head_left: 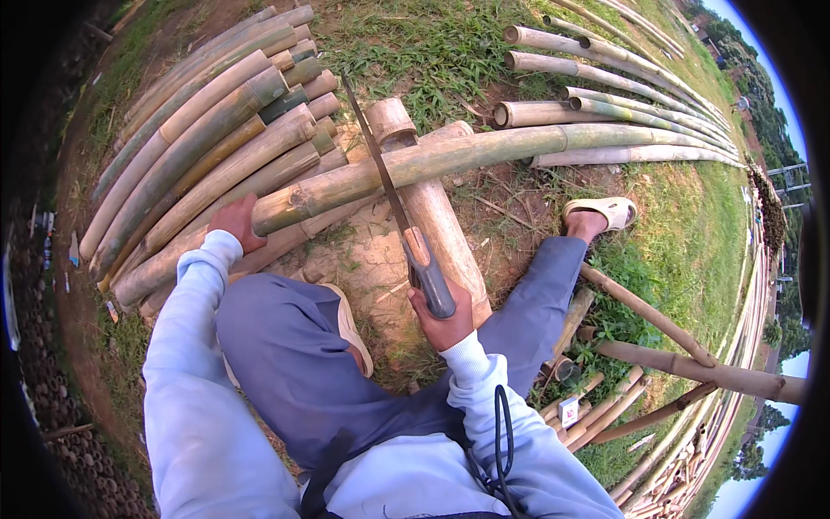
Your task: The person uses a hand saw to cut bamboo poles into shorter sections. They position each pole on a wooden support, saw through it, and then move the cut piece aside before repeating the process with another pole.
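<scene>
Saw (399, 208) across pole (484, 154); bamboo stack (212, 130) left; other poles (579, 67) right.

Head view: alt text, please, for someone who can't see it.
A person's right hand holds a hand saw across a long bamboo pole, with the left hand on the pole. A bamboo support lies crosswise beneath; a bamboo pile is at left, other poles at upper right.

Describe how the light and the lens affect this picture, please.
Head view: the bamboo pole looks bowed, probably from the wide lens, and black borders ring the scene; head view: the grass at right is brightly sunlit, while the stacked bamboo at lower left is dim; head view: the saw shows little blur.
</scene>
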`<state>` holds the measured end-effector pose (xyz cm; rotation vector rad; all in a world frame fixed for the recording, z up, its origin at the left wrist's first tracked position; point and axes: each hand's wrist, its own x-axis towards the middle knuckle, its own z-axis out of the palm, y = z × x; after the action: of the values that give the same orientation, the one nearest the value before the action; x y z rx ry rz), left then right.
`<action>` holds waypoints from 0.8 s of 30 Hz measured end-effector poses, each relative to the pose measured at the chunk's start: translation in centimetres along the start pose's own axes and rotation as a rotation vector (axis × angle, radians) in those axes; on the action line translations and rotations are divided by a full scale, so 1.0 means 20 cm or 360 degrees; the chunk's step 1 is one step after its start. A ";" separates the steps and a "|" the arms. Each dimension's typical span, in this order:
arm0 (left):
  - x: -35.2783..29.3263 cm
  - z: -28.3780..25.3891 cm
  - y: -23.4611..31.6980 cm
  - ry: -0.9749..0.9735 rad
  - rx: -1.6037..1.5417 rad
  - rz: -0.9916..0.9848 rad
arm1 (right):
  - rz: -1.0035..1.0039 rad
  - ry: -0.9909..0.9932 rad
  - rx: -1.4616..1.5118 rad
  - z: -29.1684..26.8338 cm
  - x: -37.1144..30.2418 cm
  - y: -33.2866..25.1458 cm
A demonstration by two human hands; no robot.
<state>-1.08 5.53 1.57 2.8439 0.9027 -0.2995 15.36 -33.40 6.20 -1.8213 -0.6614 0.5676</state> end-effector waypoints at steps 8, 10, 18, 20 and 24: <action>-0.01 0.00 -0.01 -0.0095 0.0033 -0.0055 | 0.0178 -0.0067 -0.0375 -0.34 -0.62 -0.29; -0.03 0.04 -0.01 0.0010 0.0033 -0.0039 | 0.0225 -0.0105 -0.0496 -0.38 -0.69 -0.29; 0.06 -0.01 0.02 0.0018 -0.0011 -0.0057 | 0.0080 -0.0008 0.0071 -0.04 0.06 0.01; 0.01 0.00 0.01 0.0005 0.0020 -0.0051 | -0.0040 -0.0017 0.0059 0.01 0.12 0.02; 0.03 -0.09 0.00 -0.0160 0.0042 -0.0109 | -0.0017 0.0070 0.0061 -0.01 -0.08 -0.08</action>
<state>-0.26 6.18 3.15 2.7973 0.9838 -0.4613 14.06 -34.15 7.88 -1.7883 -0.6261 0.5283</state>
